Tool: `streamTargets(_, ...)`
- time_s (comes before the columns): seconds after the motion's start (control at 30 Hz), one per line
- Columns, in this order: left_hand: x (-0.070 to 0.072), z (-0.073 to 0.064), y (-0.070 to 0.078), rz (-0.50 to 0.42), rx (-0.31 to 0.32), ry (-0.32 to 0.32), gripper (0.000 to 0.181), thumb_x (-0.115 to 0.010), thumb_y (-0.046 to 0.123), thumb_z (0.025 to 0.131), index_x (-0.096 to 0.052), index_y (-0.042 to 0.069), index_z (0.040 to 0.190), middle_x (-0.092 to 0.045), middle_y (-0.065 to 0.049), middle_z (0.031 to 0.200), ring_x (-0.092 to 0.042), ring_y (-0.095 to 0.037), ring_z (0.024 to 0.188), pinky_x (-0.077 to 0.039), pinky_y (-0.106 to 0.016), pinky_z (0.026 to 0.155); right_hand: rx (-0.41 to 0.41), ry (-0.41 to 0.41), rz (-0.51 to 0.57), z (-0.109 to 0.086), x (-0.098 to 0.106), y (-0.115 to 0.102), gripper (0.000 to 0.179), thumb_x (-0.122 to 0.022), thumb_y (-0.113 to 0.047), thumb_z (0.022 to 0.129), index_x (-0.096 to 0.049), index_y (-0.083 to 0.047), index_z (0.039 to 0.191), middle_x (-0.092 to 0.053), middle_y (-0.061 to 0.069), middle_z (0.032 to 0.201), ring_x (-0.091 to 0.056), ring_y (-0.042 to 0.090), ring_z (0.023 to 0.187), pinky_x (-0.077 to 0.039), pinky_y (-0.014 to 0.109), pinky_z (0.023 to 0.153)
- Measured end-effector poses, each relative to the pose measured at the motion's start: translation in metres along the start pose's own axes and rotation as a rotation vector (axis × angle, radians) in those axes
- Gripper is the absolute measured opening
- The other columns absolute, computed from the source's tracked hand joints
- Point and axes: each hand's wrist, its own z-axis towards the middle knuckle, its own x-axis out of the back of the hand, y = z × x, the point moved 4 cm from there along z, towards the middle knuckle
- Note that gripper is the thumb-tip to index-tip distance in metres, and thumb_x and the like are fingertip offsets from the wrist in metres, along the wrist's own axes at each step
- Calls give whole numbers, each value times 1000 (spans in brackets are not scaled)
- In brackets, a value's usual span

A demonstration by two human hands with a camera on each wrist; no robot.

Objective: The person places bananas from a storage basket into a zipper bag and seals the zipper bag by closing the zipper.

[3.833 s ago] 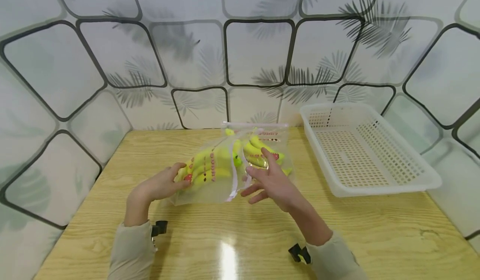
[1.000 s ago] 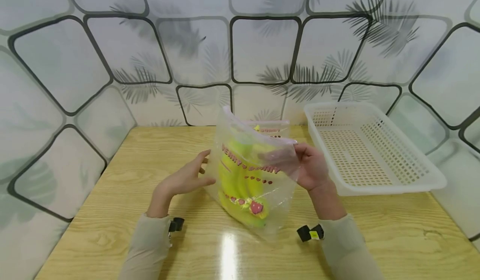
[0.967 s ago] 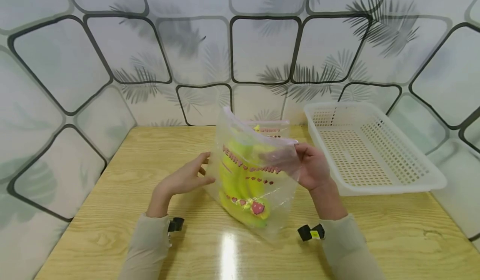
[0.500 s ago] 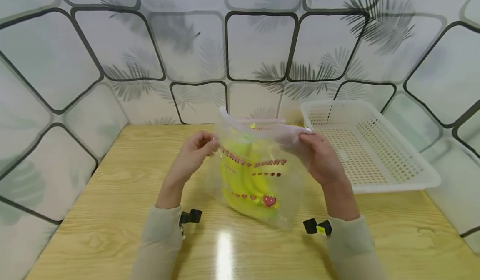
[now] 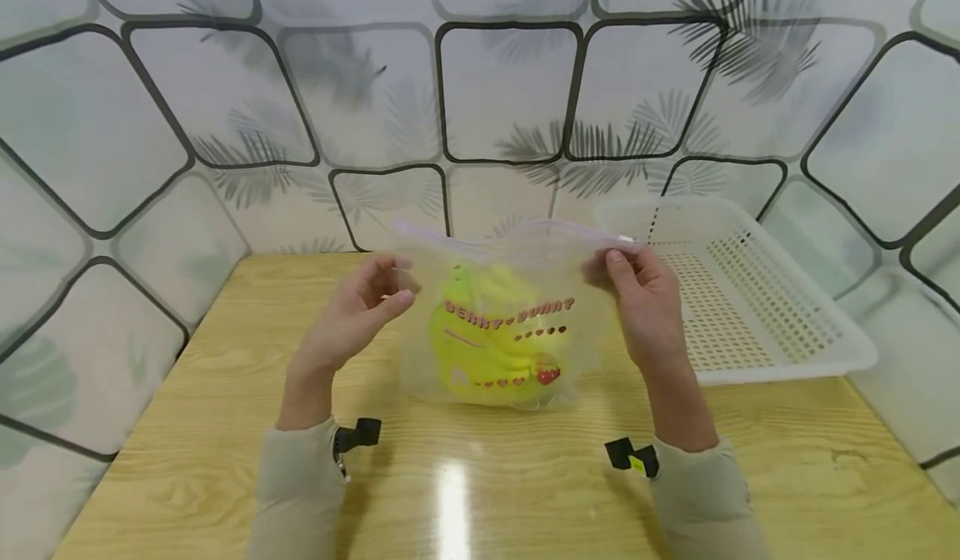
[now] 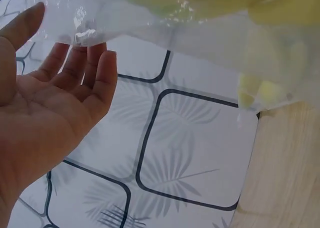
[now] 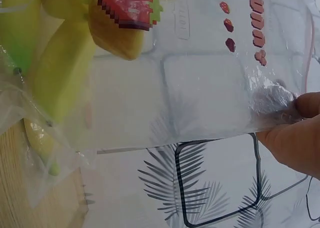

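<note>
A clear zip bag [image 5: 420, 368] with pink print stands upright at the middle of the table, holding yellow bananas [image 5: 480, 352]. My right hand [image 5: 652, 310] pinches its upper right side just below the pink zip strip [image 5: 570, 228]. At the opposite side, my left hand [image 5: 341, 322] has its thumb and loosely bent fingers apart around the bag's edge; the left wrist view shows the fingertips behind the plastic. A second bag of bananas [image 6: 265, 91] sits behind the first and is mostly hidden in the head view.
A white perforated plastic basket [image 5: 750, 310] stands at the right, close behind my right hand. The wooden table [image 5: 517, 485] ends at a patterned cloth backdrop [image 5: 510, 93] behind and at both sides.
The front bag, earlier lying at the left, was raised upright by my right hand, then turned and spread wide. My left hand pinched its edge half a second ago; its thumb and fingers have since parted.
</note>
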Motion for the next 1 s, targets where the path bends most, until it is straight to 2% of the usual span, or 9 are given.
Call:
streamTargets(0.1, -7, 4, 8, -24, -22, 68, 27, -55, 7, 102, -53, -3, 127, -58, -1, 105, -55, -15, 96, -47, -24, 83, 7, -24, 7, -1, -3, 1, 19, -47, -5, 104, -64, -10, 100, -68, -4, 88, -66, 10, 87, -55, 23, 86)
streamTargets(0.3, -11, 11, 18, -79, -85, 302, 14, -59, 5, 99, -61, -9, 102, -60, 6, 90, -53, -13, 81, -46, -23, 74, 13, -83, -55, -2, -3, 1, 18, -45, -13, 106, -63, -9, 105, -69, -6, 93, -66, 11, 94, -55, 25, 87)
streamTargets(0.43, -4, 9, 18, 34, -147, 456, 10, -65, 1, 94, -67, -8, 96, -62, 11, 84, -54, -8, 74, -46, -18, 68, 88, -28, -195, -1, 0, 1, 24, -46, -14, 106, -64, 2, 101, -69, -10, 87, -67, 11, 90, -55, 24, 84)
streamTargets(0.53, -2, 8, 19, 108, -202, 550, 9, -67, 0, 92, -69, -8, 92, -66, 3, 82, -57, -6, 71, -48, -16, 66, 162, 58, -285, 0, 3, 0, 30, -49, -15, 105, -65, 8, 96, -69, -14, 81, -67, 11, 85, -54, 24, 82)
streamTargets(0.6, -5, 8, 21, 95, -222, 541, 9, -67, 0, 93, -69, -9, 92, -67, -6, 81, -59, -8, 70, -49, -17, 65, 174, 89, -290, 0, 4, 0, 31, -50, -16, 104, -65, 9, 96, -69, -14, 80, -67, 12, 84, -54, 25, 81)
streamTargets(0.67, -8, 8, 22, 81, -211, 496, 11, -65, 3, 95, -67, -8, 94, -67, -13, 83, -61, -10, 72, -52, -19, 67, 157, 98, -279, 1, 5, 1, 30, -50, -17, 104, -65, 8, 97, -69, -12, 80, -67, 13, 84, -54, 26, 80)
streamTargets(0.73, -11, 9, 22, 52, -188, 432, 12, -62, 4, 97, -66, -7, 96, -67, -15, 87, -63, -13, 75, -53, -21, 69, 131, 85, -262, 1, 6, 2, 27, -51, -16, 104, -65, 6, 98, -69, -10, 81, -67, 14, 85, -54, 26, 80)
streamTargets(0.9, -19, 9, 19, 5, -129, 251, 15, -62, 1, 96, -58, -5, 109, -64, -11, 104, -62, -15, 91, -53, -22, 77, 103, -40, -274, 1, 6, 4, 18, -54, -8, 102, -60, 5, 112, -69, -11, 89, -66, 11, 87, -54, 22, 79)
streamTargets(1.0, -24, 11, 15, 14, -97, 172, 25, -64, -2, 93, -52, -5, 115, -60, -13, 113, -61, -13, 100, -54, -22, 79, 39, -148, -303, 1, 5, 10, 31, -60, -7, 99, -51, 0, 128, -68, -9, 93, -65, 9, 88, -52, 22, 78)
